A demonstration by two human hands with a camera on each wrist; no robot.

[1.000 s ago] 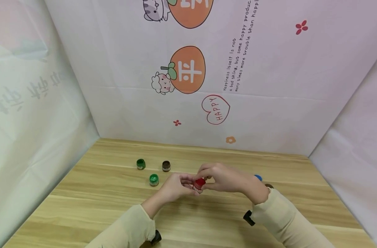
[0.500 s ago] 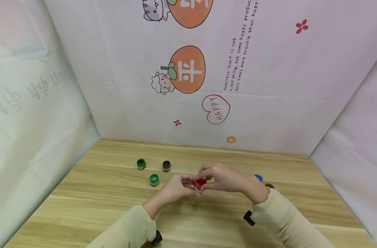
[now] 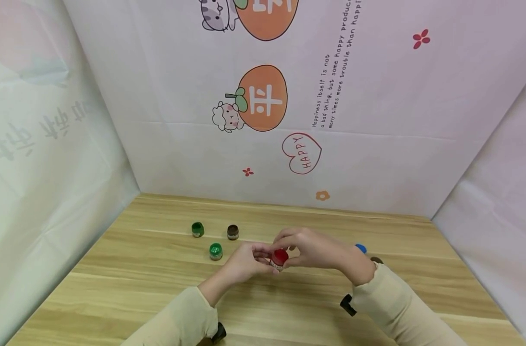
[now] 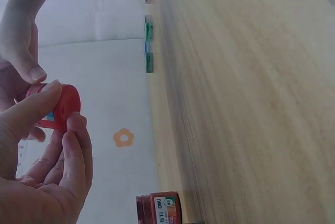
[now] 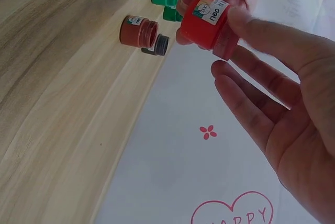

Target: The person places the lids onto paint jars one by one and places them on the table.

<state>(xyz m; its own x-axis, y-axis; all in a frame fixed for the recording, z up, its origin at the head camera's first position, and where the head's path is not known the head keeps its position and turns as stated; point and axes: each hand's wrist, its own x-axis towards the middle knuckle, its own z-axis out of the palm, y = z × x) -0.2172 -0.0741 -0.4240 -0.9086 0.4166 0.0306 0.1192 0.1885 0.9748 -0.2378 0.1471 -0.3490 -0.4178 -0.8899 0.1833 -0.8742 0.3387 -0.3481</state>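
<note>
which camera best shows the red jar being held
The right wrist view: there the red jar looks large, its label facing the camera. The head view shows it small between left hand and right hand; the left wrist view shows its end, the left thumb crossing its side.

Soft, even light fills this corner, and beneath the left hand (image 3: 241,262) and right hand (image 3: 308,247) only a faint, soft-edged shadow darkens the table (image 3: 159,302). A small glint sits on the green jar (image 3: 215,250). The back wall (image 3: 375,144) leans pinkish, its lettering mostly crisp. Both wrist views look hazier and paler; the far jars (image 4: 149,63) blur in the left one.
</note>
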